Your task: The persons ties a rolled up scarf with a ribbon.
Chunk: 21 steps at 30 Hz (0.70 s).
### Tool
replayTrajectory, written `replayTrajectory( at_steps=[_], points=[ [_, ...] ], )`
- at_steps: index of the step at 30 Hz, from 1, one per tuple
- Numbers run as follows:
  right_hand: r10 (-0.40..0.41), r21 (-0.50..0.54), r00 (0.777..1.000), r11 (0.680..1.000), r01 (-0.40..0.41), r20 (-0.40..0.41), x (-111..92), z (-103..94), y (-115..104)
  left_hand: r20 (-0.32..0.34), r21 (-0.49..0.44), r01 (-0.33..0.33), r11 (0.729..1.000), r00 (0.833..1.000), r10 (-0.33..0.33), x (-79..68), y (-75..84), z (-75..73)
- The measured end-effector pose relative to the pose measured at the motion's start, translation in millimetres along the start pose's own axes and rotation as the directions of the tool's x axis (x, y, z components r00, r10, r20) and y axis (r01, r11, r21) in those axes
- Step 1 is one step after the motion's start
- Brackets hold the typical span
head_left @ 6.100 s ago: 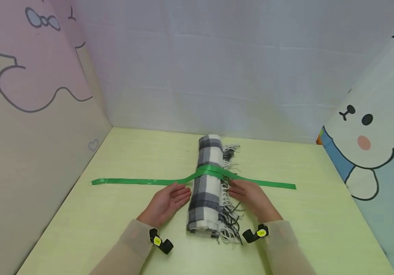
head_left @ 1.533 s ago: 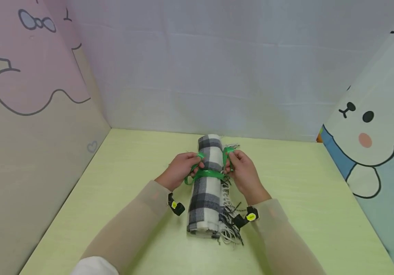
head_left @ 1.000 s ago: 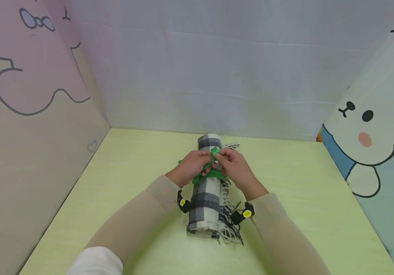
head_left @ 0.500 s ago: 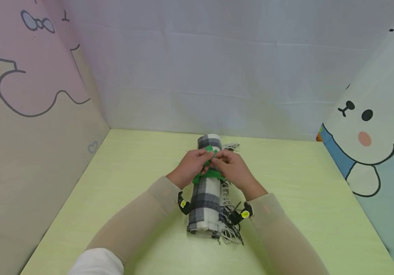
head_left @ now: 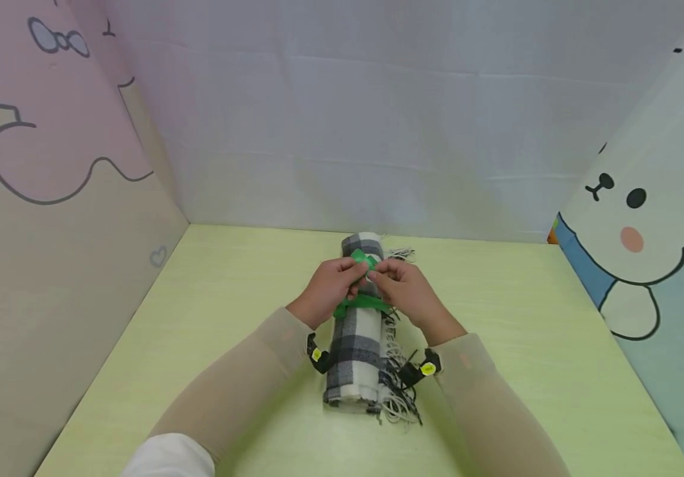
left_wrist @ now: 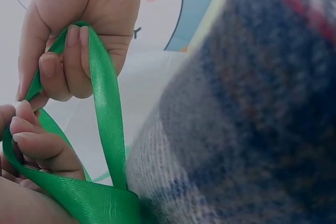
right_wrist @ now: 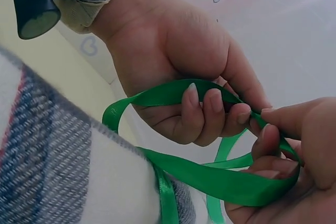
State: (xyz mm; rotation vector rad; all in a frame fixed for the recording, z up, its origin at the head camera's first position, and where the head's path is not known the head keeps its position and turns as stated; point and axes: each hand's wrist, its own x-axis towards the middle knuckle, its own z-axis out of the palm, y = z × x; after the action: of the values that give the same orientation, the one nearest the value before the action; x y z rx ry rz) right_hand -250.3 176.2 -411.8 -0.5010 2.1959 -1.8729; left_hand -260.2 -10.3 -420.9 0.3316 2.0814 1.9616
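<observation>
Grip, head view: both hands hold the green ribbon [head_left: 362, 303], the left hand [head_left: 327, 286] and the right hand [head_left: 406, 290] pinching it at the centre of the frame, fingertips close together.
Green ribbon: its band crosses the rolled cloth just below the hands; a short piece shows above the fingertips.
Rolled plaid cloth [head_left: 354, 354]: lies lengthwise from the centre to the lower centre, under the hands, grey, black and white checks showing.
Fringe [head_left: 399, 401]: loose strands along the roll's right side.
Sleeves [head_left: 228, 391]: beige, entering from the lower left and lower right.
Wrist cameras [head_left: 421, 371]: black with yellow spots, one on each wrist.
Table [head_left: 199, 291]: pale yellow-green, across the lower half.
Backdrop [head_left: 342, 132]: whitish, across the top.
Left wrist view: right hand at upper left, left hand at lower left, fingers of both curled round ribbon; blurred cloth fills the right side.
Right wrist view: left hand in the middle, ribbon inside its curled fingers; right hand pinches ribbon at the right edge; cloth at lower left.
</observation>
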Motion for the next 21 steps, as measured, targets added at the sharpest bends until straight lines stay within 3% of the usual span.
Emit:
replayTrajectory(
  at_steps=[7,13,17,19,21],
  points=[
    [0.003,0.089,1.0,0.996,-0.002,-0.007,2,-2.3,6,0.019,-0.013,0.003,1.0,1.0,-0.003,0.2,-1.5,-3.2],
    [0.039,0.169,0.981,0.986,-0.007,-0.19,5,-1.8,6,0.082,-0.061,0.02,0.998,0.996,-0.015,-2.1,-2.3,-9.3],
    [0.084,0.201,0.961,0.979,-0.031,-0.262,7,-0.5,5,0.073,-0.185,-0.043,0.982,0.996,0.057,-3.1,4.5,-10.0],
    [0.097,0.196,0.964,0.979,-0.049,-0.246,8,0.5,5,0.04,-0.242,-0.096,0.965,0.993,0.109,-2.0,9.6,-9.4],
    [0.098,0.18,0.975,0.982,-0.062,-0.199,8,1.7,5,0.015,-0.241,-0.146,0.959,0.988,0.154,0.1,14.1,-8.2]
  ],
)
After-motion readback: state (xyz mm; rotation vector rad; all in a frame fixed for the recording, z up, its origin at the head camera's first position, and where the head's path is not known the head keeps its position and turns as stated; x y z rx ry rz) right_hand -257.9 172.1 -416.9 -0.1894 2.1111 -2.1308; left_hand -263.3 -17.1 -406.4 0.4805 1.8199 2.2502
